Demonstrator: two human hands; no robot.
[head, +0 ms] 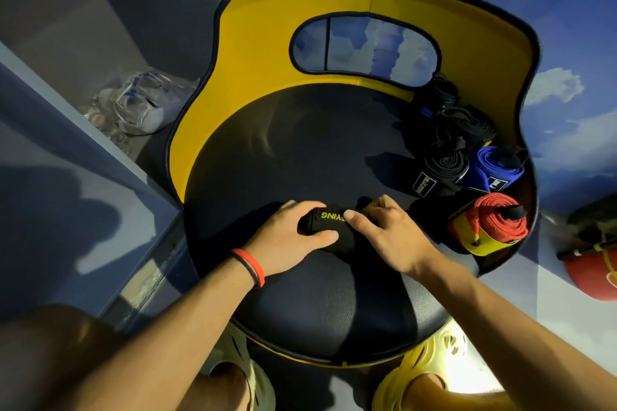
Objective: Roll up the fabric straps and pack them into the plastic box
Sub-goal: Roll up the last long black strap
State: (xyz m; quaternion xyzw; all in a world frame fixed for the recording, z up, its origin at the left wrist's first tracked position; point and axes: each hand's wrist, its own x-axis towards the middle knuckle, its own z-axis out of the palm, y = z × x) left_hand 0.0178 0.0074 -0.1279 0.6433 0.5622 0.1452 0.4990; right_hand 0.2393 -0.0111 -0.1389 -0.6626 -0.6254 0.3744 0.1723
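Observation:
A black fabric strap [325, 222] with yellow lettering lies partly rolled on the black seat [300, 150] of a chair. My left hand [293, 237] grips its left end, thumb under and fingers over. My right hand [384, 230] holds the right end, fingers curled on it. At the seat's right side lie a red rolled strap [500, 220] with a yellow end, a blue rolled strap [494, 170], a black rolled strap [444, 167] and a loose heap of black straps [457, 123]. No plastic box shows clearly.
The chair has a yellow backrest [253, 53] with an oval opening. A crumpled clear plastic bag [140, 107] lies on the floor at the left by a grey ledge. A red round object [597, 270] sits at the right edge. My feet in yellow shoes [434, 374] stand below the seat.

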